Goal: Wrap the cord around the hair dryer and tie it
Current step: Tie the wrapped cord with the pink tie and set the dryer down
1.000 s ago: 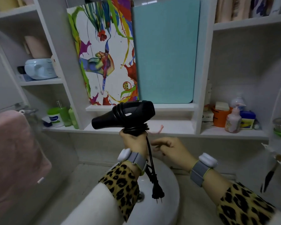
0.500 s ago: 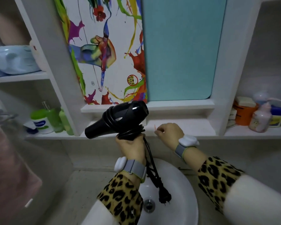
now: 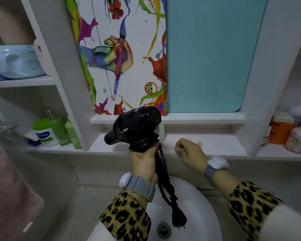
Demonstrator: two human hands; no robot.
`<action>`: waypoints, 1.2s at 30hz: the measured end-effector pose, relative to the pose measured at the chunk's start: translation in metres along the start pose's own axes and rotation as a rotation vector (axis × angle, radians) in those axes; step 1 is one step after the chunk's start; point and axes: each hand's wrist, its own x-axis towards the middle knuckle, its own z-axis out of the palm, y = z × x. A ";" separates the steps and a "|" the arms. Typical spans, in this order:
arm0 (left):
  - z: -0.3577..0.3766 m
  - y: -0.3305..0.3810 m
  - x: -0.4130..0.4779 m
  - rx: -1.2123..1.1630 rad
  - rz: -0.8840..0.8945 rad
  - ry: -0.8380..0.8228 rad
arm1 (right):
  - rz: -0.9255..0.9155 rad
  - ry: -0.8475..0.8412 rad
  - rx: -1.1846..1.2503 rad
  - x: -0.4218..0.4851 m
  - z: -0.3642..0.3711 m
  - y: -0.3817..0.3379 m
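A black hair dryer is held upright over the sink, nozzle pointing left. Its black cord is wound in several loops round the body and the top of the handle. The loose end hangs down to the plug above the basin. My left hand grips the handle and the hanging cord together. My right hand pinches a thin pink band that stretches left toward the handle. Where the band's left end sits is hidden by my left fingers.
A white sink with a drain lies below. White shelves hold green bottles at left, an orange tub and a pump bottle at right. A pink towel hangs at far left. A colourful panel and a teal board stand behind.
My right hand rose from below the dryer, took the pink band at the shelf and now holds it stretched beside the handle. The dryer turned a little, its rear now facing me more.
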 end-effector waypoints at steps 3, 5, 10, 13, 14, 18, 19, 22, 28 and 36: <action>0.006 0.003 0.003 -0.017 0.050 -0.057 | -0.153 -0.071 0.142 -0.029 -0.019 0.006; 0.016 0.007 -0.001 -0.045 0.076 -0.105 | -0.216 -0.129 0.097 -0.043 -0.036 0.011; 0.033 0.016 -0.002 -0.043 0.111 -0.211 | -0.191 -0.246 0.201 -0.056 -0.059 0.006; 0.046 0.019 -0.009 -0.036 0.110 -0.225 | -0.164 -0.210 0.375 -0.069 -0.068 0.008; 0.051 0.020 -0.011 -0.045 0.106 -0.223 | -0.147 -0.184 0.434 -0.073 -0.069 0.011; 0.065 0.023 -0.020 -0.082 0.102 -0.231 | -0.122 -0.080 0.499 -0.082 -0.071 0.019; 0.068 0.022 -0.022 -0.090 0.100 -0.240 | -0.117 -0.056 0.512 -0.084 -0.073 0.021; 0.073 0.021 -0.028 -0.111 0.069 -0.231 | -0.104 -0.032 0.534 -0.088 -0.078 0.025; 0.084 0.018 -0.035 -0.161 0.022 -0.194 | -0.165 -0.061 0.493 -0.093 -0.083 0.019; 0.092 0.012 -0.040 -0.216 0.051 -0.205 | -0.234 -0.045 0.568 -0.100 -0.081 0.014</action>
